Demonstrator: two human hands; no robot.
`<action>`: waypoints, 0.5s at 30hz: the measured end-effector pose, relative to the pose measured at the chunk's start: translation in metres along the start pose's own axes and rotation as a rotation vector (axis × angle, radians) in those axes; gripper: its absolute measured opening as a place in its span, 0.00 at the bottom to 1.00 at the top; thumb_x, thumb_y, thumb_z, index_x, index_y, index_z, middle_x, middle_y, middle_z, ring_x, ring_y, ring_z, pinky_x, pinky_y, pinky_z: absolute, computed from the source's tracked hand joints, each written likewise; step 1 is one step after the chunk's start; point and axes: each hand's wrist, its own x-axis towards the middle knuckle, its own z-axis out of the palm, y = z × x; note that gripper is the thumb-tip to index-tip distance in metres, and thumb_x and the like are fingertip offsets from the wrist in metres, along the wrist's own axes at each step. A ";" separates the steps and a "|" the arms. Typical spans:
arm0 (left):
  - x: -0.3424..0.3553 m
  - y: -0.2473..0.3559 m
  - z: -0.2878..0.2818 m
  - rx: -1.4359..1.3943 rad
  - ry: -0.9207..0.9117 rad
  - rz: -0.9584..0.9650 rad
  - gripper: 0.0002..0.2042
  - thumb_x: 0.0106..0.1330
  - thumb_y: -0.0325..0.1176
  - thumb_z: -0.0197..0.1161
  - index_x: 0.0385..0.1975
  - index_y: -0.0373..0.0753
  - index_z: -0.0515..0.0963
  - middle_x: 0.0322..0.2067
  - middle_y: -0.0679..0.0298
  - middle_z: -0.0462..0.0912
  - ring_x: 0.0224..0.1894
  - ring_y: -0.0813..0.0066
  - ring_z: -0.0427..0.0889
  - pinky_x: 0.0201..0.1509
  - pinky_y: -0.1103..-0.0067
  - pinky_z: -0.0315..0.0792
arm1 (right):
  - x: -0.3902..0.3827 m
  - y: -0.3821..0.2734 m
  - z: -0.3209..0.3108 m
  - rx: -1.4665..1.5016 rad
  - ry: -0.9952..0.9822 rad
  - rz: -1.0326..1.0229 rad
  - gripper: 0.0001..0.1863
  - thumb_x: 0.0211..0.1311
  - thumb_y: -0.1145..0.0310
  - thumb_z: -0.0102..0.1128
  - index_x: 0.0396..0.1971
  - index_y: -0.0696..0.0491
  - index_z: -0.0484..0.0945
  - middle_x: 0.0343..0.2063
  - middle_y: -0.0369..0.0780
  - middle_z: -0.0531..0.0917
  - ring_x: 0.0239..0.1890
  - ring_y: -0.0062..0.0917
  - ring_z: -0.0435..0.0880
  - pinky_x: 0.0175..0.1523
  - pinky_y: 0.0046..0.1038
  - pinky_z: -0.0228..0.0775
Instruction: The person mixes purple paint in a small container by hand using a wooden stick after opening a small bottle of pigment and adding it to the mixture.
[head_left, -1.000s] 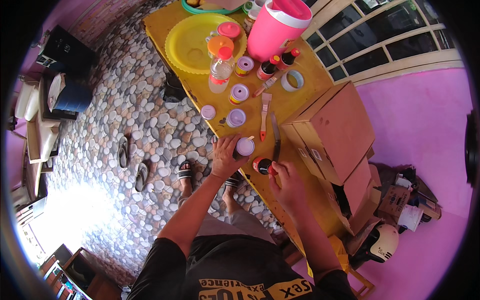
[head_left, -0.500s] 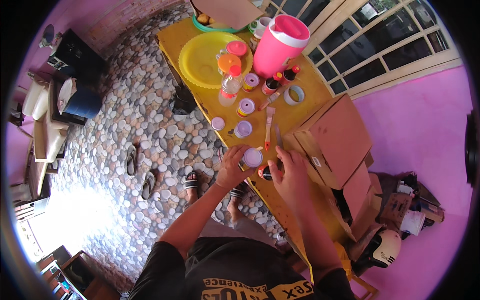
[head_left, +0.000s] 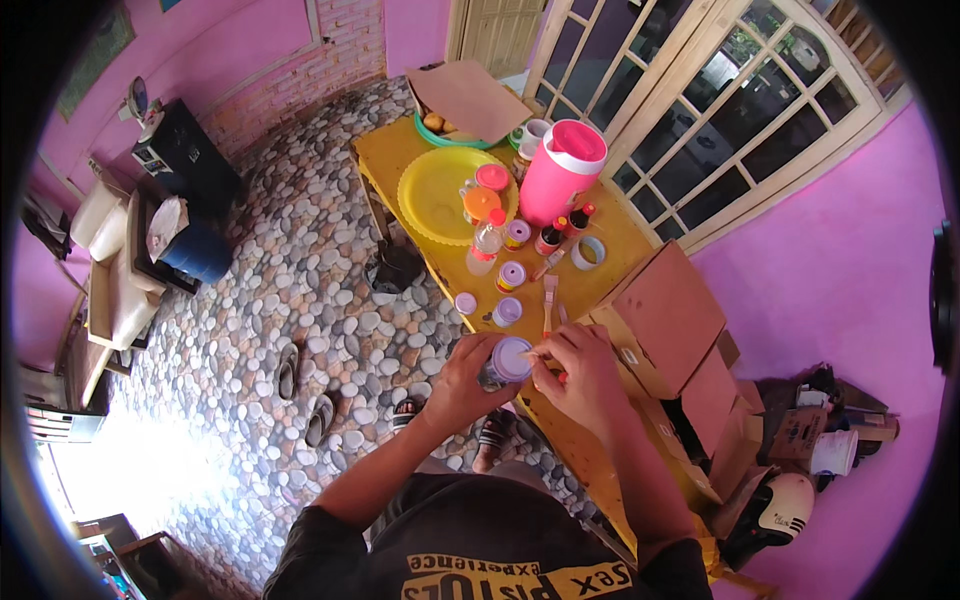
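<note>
Purple-lidded jar [head_left: 513, 358] sits left of the cardboard box [head_left: 668, 310]; left hand [head_left: 466, 380] fingers curled round it, right hand [head_left: 578, 368] fingertips pinching a pale stick [head_left: 528, 353] at its top. Loose left grip plus sideways push could tip it.

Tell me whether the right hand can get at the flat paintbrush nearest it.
Likely yes: the paintbrush lies just beyond the right hand, with nothing visible blocking the way, though that hand seems busy at the pale-topped container.
</note>
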 end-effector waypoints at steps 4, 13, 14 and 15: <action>0.001 0.011 -0.027 0.017 -0.009 0.066 0.33 0.51 0.35 0.81 0.59 0.36 0.77 0.53 0.51 0.80 0.55 0.49 0.81 0.60 0.62 0.77 | 0.007 -0.027 -0.008 -0.097 0.058 -0.064 0.06 0.58 0.72 0.69 0.34 0.49 0.83 0.31 0.36 0.81 0.39 0.34 0.81 0.53 0.39 0.65; 0.003 0.008 -0.069 -0.033 -0.027 0.154 0.32 0.50 0.34 0.82 0.57 0.36 0.79 0.51 0.53 0.80 0.54 0.51 0.82 0.59 0.63 0.78 | 0.021 -0.073 0.005 0.022 0.108 -0.048 0.06 0.56 0.73 0.69 0.34 0.51 0.82 0.31 0.38 0.82 0.38 0.37 0.81 0.47 0.39 0.66; 0.002 0.008 -0.073 -0.034 -0.025 0.153 0.32 0.50 0.34 0.82 0.57 0.36 0.79 0.51 0.53 0.80 0.54 0.51 0.82 0.59 0.63 0.78 | 0.022 -0.078 0.004 0.007 0.120 -0.042 0.07 0.55 0.74 0.69 0.33 0.52 0.82 0.31 0.38 0.82 0.38 0.37 0.81 0.47 0.39 0.67; 0.001 0.009 -0.078 -0.032 -0.026 0.146 0.32 0.51 0.34 0.82 0.57 0.36 0.79 0.51 0.53 0.80 0.54 0.51 0.82 0.59 0.63 0.78 | 0.023 -0.081 0.005 -0.007 0.132 -0.037 0.07 0.55 0.75 0.69 0.33 0.52 0.82 0.31 0.38 0.82 0.37 0.38 0.81 0.48 0.39 0.67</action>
